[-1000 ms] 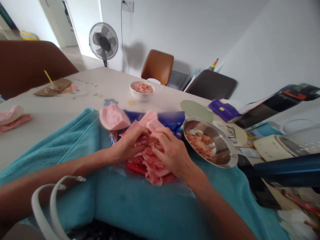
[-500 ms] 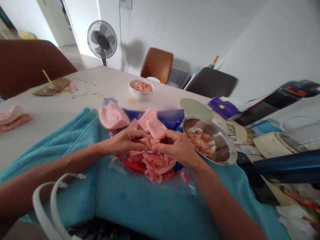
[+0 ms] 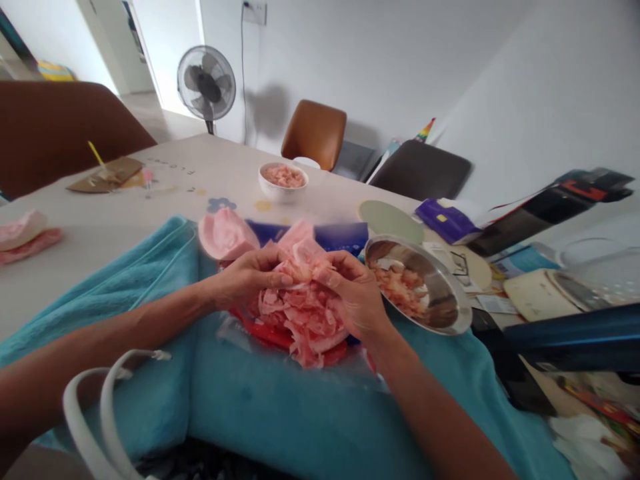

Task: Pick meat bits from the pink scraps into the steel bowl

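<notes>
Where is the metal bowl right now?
In the head view, the metal bowl sits just right of the right hand, in front of the pale green round mat.

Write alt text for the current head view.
Left hand and right hand hold pink fruit flesh between them, over a pile of pink scraps on a covered teal cloth. A steel bowl with pinkish pieces sits at right; a white bowl holding more stands farther back.
</notes>
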Demonstrator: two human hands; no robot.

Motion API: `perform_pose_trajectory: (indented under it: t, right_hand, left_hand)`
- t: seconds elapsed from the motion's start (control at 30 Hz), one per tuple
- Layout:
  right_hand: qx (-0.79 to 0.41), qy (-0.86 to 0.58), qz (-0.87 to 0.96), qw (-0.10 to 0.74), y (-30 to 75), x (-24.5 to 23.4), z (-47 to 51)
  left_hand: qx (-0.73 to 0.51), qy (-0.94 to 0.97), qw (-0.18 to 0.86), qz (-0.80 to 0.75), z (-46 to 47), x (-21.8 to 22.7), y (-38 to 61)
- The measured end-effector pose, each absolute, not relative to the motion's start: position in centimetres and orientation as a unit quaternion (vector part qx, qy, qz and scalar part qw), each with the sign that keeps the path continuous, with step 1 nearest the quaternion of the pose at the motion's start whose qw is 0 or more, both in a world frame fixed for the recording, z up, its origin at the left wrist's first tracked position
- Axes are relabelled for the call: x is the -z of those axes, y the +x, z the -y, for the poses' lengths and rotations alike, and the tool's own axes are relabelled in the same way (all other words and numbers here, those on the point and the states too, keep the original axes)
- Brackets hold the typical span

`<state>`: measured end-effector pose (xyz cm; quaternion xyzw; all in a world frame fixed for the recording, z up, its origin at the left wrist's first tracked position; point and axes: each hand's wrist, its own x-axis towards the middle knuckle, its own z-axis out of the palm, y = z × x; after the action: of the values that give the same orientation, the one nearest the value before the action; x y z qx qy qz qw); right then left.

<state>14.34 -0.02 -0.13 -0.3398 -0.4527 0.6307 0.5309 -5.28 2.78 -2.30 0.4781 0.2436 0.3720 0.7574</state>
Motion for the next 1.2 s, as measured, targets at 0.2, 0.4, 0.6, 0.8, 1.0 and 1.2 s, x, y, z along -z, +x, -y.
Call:
perform_pose_trajectory:
  t: [0.2,0.4,0.6,0.8,1.0,1.2]
  right_hand:
    - [-0.458,-0.394,0.571,0.556,14.2,0.0,0.3]
    - [-0.341,-0.387,0.665,0.541,15.1,-1.1,0.5]
    - [-0.288,-0.419,0.667,0.545,17.3,-1.9,-0.4]
    - [-0.129,-0.468,0.664,0.569,19.0,-3.5,-0.7]
    - [-0.086,-0.514,0.641,0.564,18.9,-3.7,-0.5]
    - [-0.064,-0.536,0.613,0.576,18.6,-3.5,-0.7]
  left_hand:
    - [-0.37,0.539,0.708,-0.266,-2.3,1.3,-5.3]
    - [-0.314,0.598,0.69,-0.262,-2.7,-0.8,-4.0]
    - [-0.297,0.717,0.548,-0.311,-4.9,-3.8,-1.1]
    - [-0.406,0.816,0.331,-0.246,-7.1,-4.5,1.8]
    - [-0.471,0.821,0.241,-0.214,-7.8,-3.3,3.2]
    - [-0.432,0.84,0.232,-0.232,-7.4,-2.7,3.6]
